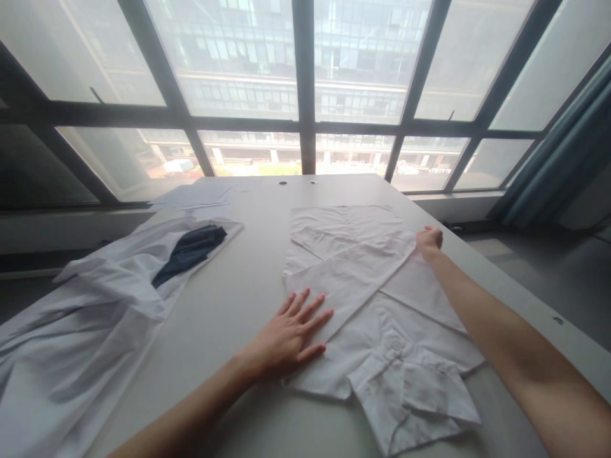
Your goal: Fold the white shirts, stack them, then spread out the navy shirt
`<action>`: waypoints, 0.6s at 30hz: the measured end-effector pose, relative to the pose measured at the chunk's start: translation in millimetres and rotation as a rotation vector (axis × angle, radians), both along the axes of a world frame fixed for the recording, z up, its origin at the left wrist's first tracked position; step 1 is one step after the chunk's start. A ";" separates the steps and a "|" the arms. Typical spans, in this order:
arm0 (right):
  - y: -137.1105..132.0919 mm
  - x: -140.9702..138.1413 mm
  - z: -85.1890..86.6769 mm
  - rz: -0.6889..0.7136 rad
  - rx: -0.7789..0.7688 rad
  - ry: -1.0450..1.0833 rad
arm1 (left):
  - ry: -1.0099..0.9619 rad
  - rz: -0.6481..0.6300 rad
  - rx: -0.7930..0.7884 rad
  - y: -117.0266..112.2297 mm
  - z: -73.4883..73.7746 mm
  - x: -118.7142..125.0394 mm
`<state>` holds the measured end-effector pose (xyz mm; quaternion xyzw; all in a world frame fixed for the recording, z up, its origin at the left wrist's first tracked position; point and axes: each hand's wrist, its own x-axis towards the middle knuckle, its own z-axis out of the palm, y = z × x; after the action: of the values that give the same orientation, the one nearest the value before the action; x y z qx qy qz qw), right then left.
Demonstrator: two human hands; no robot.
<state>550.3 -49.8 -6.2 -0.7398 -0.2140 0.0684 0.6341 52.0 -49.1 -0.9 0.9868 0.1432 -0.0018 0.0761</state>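
Centre-right of the frame, a white shirt (382,305) lies flat on the pale table (248,273), its long axis running from the lower right up toward the window, collar end nearest the lower edge; no label or writing can be read. At its left edge the left hand (289,337) presses palm-down, fingers spread and straight. Farther up, the right hand (428,240), arm outstretched, is curled closed on the folded sleeve's edge. Along the left of the frame lies a heap of white garments (86,331) with a dark blue piece (191,251).

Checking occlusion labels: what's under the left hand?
The left hand lies flat, palm down, on the left edge of the white shirt, pressing it to the table. The cloth under the palm is hidden.
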 end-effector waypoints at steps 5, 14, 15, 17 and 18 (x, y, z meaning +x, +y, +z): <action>3.2 -33.1 -6.9 0.048 -0.338 -0.415 | -0.001 -0.004 0.019 0.4 1.2 0.7; 13.3 -94.8 -27.0 0.438 -0.927 -0.646 | -0.024 0.065 0.048 -0.8 9.2 4.3; 13.5 -94.1 -27.6 0.441 -0.935 -0.653 | -0.064 0.090 0.060 2.5 9.2 6.6; 13.8 -92.0 -27.6 0.449 -0.947 -0.669 | -0.170 0.182 0.102 13.1 6.8 11.1; 13.9 -91.1 -27.3 0.453 -0.953 -0.676 | -0.220 0.246 0.123 20.0 4.3 12.7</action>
<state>459.2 -35.9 -33.5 -0.8583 -0.5004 0.0514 0.1017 64.7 -29.1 3.4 0.9588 0.2536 0.1245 0.0306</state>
